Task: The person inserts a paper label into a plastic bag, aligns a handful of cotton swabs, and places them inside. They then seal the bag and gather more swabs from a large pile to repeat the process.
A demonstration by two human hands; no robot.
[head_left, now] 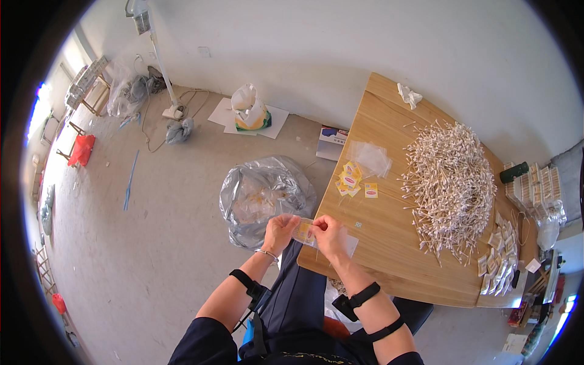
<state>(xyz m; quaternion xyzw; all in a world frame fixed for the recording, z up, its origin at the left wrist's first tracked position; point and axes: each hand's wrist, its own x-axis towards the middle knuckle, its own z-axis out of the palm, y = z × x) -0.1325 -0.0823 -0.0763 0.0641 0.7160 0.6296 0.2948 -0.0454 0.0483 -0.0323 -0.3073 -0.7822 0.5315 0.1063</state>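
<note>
Near the front left edge of the wooden table, my left hand and my right hand pinch a small clear plastic bag between them. A yellow and white card shows through its plastic; whatever else it contains is too small to tell. A whitish flap sticks out beside my right hand. Farther back on the table lie several loose yellow cards and a stack of clear bags. A big heap of cotton swabs covers the table's middle right.
The wooden table carries filled packets at its right end, near bundled stacks. A silver plastic bag stands on the floor left of the table. Behind are a box, a white-and-green sack and a stand.
</note>
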